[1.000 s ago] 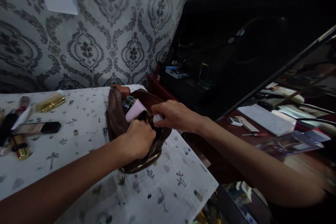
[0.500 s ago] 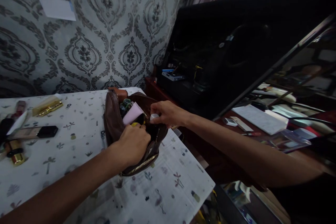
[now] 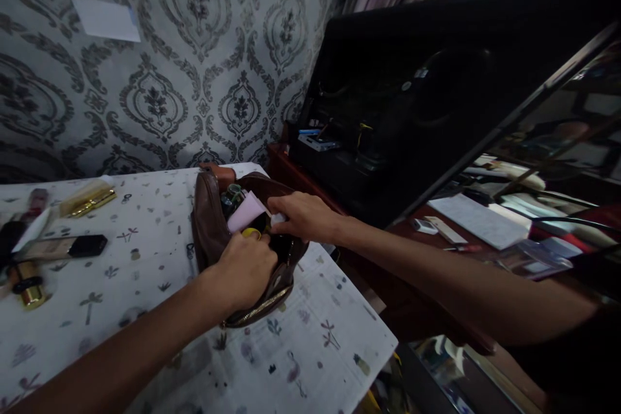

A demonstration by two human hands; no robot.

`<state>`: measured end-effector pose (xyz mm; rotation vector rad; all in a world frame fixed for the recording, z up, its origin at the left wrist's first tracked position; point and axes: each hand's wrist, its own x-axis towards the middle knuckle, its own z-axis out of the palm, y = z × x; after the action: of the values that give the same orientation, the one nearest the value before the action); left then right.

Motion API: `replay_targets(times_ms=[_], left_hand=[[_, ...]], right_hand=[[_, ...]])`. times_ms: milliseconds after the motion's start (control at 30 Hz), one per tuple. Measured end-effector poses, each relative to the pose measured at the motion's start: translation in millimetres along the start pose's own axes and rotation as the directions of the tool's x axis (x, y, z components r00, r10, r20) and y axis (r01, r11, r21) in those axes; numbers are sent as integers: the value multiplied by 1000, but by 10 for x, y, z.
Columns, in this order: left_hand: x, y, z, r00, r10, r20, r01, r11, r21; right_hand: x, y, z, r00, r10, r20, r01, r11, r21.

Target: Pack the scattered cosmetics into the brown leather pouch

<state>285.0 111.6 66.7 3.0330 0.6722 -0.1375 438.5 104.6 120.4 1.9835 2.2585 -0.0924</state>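
**Our Soft Brown Leather Bag (image 3: 206, 223)**

It sits wide open on the white patterned table (image 3: 339, 343), near the right edge. Its gold zip (image 3: 264, 305) curves along the side near us. Table shows on both sides. Inside, we see a pale pink tube (image 3: 246, 212) and a round yellow thing (image 3: 251, 232). Our right hand (image 3: 305, 217) pinches a small white thing (image 3: 278, 218). Our left hand (image 3: 250, 268) dips in; we cannot tell its grip.

Brown leather-look bag (image 3: 207, 223): open, mouth up, gold-toned zip along near edge, standing on printed white cloth (image 3: 334, 317). Pale pink tube (image 3: 246, 211): slanted within bag mouth. Yellow round item (image 3: 251, 231): inside bag, partly hidden. Small white object (image 3: 278, 219): at right of bag opening, mostly covered; type unclear.
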Motion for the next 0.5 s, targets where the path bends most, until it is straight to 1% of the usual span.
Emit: replay_targets(times_ms=[133,267,367,500], left_hand=[[-12,7,1,1000,-5,-14,5,1000,3],[-21,22,-42,999,-21,40,21,1000,-2],[-29,32,-64,998,-15,64,15,1000,12],[-35,37,-48,999,-11,41,9,999,34]], right_hand=[[30,-76,-66,999,-18,45,21,997,-69],[42,-105,-116,998,-49,27,53,987,-149],[85,-122,-126,998,-51,32,55,988,-146],[177,-179,-92,997,-32,77,42,991,-129]])
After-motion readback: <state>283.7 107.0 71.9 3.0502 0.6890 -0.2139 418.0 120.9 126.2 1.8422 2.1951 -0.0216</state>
